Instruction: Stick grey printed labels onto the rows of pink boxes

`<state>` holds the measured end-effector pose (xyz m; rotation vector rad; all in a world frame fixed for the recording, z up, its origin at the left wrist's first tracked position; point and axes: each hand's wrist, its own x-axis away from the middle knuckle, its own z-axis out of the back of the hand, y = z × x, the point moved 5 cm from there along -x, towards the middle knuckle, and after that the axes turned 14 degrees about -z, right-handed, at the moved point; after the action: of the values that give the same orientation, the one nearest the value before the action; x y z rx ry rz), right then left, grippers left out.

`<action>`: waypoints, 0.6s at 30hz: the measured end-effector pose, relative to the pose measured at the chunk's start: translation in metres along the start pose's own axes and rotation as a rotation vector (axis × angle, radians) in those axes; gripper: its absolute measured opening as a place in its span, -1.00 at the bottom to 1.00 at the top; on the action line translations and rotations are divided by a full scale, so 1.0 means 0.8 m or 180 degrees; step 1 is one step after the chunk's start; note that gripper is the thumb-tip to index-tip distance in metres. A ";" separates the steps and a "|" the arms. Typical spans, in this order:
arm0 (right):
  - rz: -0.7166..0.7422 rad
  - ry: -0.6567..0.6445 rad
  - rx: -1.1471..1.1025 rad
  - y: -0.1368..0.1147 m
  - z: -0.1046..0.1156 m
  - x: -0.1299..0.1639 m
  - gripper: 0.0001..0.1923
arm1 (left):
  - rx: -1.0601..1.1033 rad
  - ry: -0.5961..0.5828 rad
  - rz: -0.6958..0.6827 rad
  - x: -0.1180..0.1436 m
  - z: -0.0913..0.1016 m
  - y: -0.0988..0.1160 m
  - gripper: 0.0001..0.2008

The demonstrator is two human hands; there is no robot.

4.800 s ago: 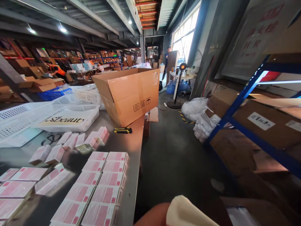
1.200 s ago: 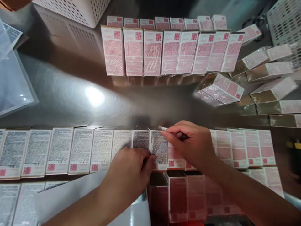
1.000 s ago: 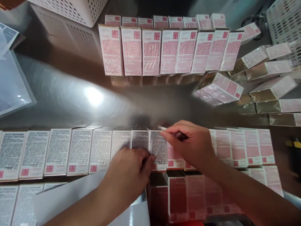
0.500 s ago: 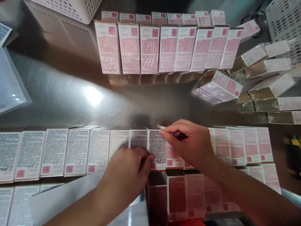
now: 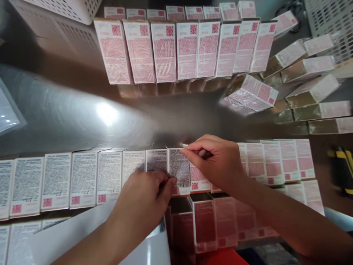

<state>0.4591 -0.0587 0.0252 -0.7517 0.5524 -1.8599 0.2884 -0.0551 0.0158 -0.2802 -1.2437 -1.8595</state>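
A row of small cartons stands along the near side of the metal table. Those on the left carry white labels with dense black print, such as this labelled carton (image 5: 83, 176); those on the right show pink print, like this carton (image 5: 255, 162). Between the two groups, a black-print label (image 5: 179, 165) covers the face of one carton. My right hand (image 5: 217, 156) is closed, thumb and forefinger pinching the label's upper edge. My left hand (image 5: 146, 195) is closed too, with thumb and fingertip together at the label's lower left side. Its other fingers are hidden.
White paper sheet (image 5: 68, 235) lies under my left forearm. Red-faced cartons (image 5: 204, 224) stand in a nearer row. Across the table are film-wrapped cartons (image 5: 162, 51), loose cartons (image 5: 255, 94) and a white perforated basket (image 5: 82, 7). A yellow-and-black object (image 5: 342, 165) lies at right.
The view has shifted slightly, so the far cartons sit higher and further left. Both hands keep nearly the same hold at the label's edges.
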 end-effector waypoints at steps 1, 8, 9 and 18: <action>0.0008 0.0026 -0.0002 0.000 0.000 0.000 -0.87 | -0.0006 0.0002 0.0009 0.000 0.000 0.000 -0.61; 0.0081 0.0107 -0.0108 0.003 0.002 0.001 -0.88 | 0.0096 0.0047 0.0042 0.000 0.001 -0.001 -0.61; 0.0081 0.0131 -0.0151 0.004 0.004 0.001 -0.77 | 0.0108 0.0049 0.0050 0.000 0.001 -0.001 -0.61; 0.0331 0.0208 -0.0235 0.004 0.005 0.001 -0.65 | 0.0239 0.0078 0.0218 0.005 0.001 -0.001 -0.57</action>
<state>0.4636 -0.0610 0.0261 -0.6993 0.6927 -1.7806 0.2850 -0.0570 0.0180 -0.2553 -1.2689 -1.7491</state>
